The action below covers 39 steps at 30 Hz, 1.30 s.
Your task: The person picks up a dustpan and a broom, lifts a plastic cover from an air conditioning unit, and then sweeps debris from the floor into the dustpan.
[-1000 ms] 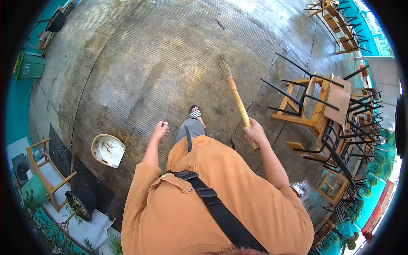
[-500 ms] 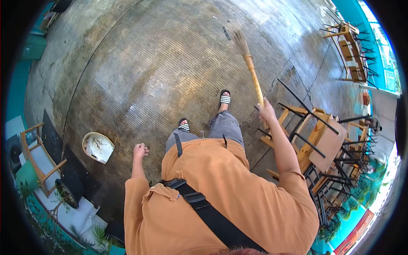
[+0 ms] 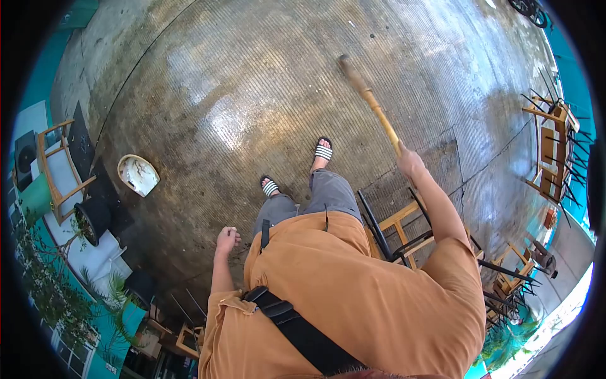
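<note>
My right hand (image 3: 411, 163) is wrapped round the pale wooden handle of a broom (image 3: 381, 119), out in front of me to the right. The broom slants away to the upper left, and its brown bristles are blurred over the wet, ribbed concrete floor (image 3: 265, 82). My left hand (image 3: 228, 240) hangs at my left side with fingers curled in, and nothing shows in it. A cream, scoop-shaped plastic container (image 3: 138, 176) with a stained inside lies on the floor to my left, apart from that hand.
Wooden furniture with black metal legs (image 3: 404, 234) stands close below my right arm. More stacked furniture (image 3: 552, 148) lines the right wall. On the left are a wooden armchair (image 3: 60, 170) and a black plant pot (image 3: 93, 222). A dark bit (image 3: 372, 36) lies on the floor ahead.
My view has shifted, and my feet have changed position. The broom is still in my right hand; its bristles now appear lower and slightly left. The furniture on the right appears farther back.
</note>
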### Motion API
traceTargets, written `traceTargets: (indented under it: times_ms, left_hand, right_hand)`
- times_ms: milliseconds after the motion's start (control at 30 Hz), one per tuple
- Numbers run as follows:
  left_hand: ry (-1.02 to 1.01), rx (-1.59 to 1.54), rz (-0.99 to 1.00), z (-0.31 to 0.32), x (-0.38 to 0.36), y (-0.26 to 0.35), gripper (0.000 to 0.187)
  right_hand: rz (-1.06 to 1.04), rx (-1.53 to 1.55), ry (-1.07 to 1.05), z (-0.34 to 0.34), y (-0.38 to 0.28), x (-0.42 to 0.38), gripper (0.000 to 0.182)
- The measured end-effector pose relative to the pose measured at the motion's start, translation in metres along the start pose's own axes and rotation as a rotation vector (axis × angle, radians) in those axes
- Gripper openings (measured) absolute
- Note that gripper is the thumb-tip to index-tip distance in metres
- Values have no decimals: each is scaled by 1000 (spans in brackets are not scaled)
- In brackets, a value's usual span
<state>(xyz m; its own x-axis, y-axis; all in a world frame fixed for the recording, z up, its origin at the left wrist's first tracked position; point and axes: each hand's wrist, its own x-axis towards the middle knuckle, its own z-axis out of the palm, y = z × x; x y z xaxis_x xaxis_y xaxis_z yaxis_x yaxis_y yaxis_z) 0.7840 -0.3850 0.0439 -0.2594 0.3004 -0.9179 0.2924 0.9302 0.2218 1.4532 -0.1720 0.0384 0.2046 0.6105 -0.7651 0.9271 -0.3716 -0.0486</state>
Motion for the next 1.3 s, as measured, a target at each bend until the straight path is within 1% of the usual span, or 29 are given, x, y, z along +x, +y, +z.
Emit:
traceTargets:
  times_ms: [33, 100, 200, 233, 300, 400, 433, 467, 500, 533, 567, 633, 667, 700, 767, 800, 833, 867, 900, 933, 967, 1000, 1033, 1100, 1167, 1200, 1233, 1267, 1300]
  left_hand:
    - [2, -7, -9, 8, -5, 8, 23]
    - [44, 105, -18, 21, -12, 37, 23]
    - [51, 95, 38, 36, -8, 64, 23]
    - [58, 89, 32, 41, -7, 72, 23]
    - [55, 29, 160, 52, -10, 96, 24]
    - [31, 45, 194, 63, -7, 116, 22]
    - [43, 28, 182, 68, -12, 119, 22]
    - [47, 4, 236, 70, -16, 124, 22]
    - [51, -17, 288, 71, -20, 122, 22]
    - [69, -30, 278, 73, -25, 117, 22]
    - [73, -49, 286, 74, -28, 111, 22]
    - [85, -82, 293, 72, -29, 87, 22]
    - [75, -102, 267, 75, -23, 63, 24]
    - [63, -120, 246, 77, -20, 44, 26]
    - [67, -144, 217, 80, -19, 5, 25]
    - [73, -154, 150, 81, -19, -16, 26]
    - [75, -167, 84, 82, -17, -35, 26]
    - [71, -187, 91, 85, -17, -55, 26]
    - [77, -248, 63, 87, -15, -75, 27]
    - [77, -300, 38, 88, -12, -96, 28]
    - [45, -349, -31, 90, -9, -129, 29]
    - [-2, -401, -75, 102, 4, -143, 29]
    - [-12, -379, -100, 102, -2, -146, 29]
    - [-32, -366, -118, 102, -4, -144, 28]
    - [62, -359, -194, 108, -7, -140, 26]
    - [61, -363, -193, 112, -13, -122, 26]
    - [108, -443, -146, 115, -20, -103, 25]
    - [156, -519, -105, 122, -25, -89, 23]
    - [158, -518, -115, 131, -29, -74, 23]
  right_hand:
    - [-87, -30, -11, -23, -1, -39, 58]
    - [-211, 35, -33, -42, 20, -73, 59]
    - [-190, 87, 3, -47, 24, -100, 58]
    - [-200, 83, -2, -49, 22, -96, 58]
    - [-84, 91, 40, -53, 11, -79, 60]
    - [-45, 26, 93, -36, 2, -27, 61]
    - [-63, 14, 86, -29, -5, -21, 61]
    - [-54, -17, 56, -21, -20, -13, 62]
    - [-44, -47, 23, -10, -34, -11, 62]
    - [-97, -119, -3, 4, -46, -17, 64]
    - [-115, -127, -6, 6, -63, -39, 64]
    - [-184, -93, -280, 1, -104, -91, 63]
    - [-243, -69, -349, 9, -118, -106, 62]
    - [-299, -43, -414, 17, -129, -118, 61]
    - [-402, 136, -697, 49, -149, -118, 62]
    - [-406, 122, -687, 73, -154, -119, 62]
    - [-563, 120, -618, 99, -155, -118, 59]
    - [-716, 114, -551, 112, -154, -121, 55]
    - [-712, 95, -541, 103, -154, -132, 55]
    - [-557, 209, -604, 79, -158, -152, 55]
    - [-400, 333, -654, 55, -159, -170, 55]
    - [-287, 436, -619, 24, -140, -175, 57]
    - [-285, 433, -610, 16, -129, -173, 57]
    - [-243, 474, -472, -7, -113, -160, 58]
    - [-221, 452, -301, -44, -93, -142, 56]
    - [-224, 417, -206, -60, -80, -121, 56]
    - [-225, 385, -115, -75, -64, -93, 56]
    - [-214, 372, -44, -88, -45, -58, 56]
    - [-205, 357, 25, -106, -30, -20, 56]
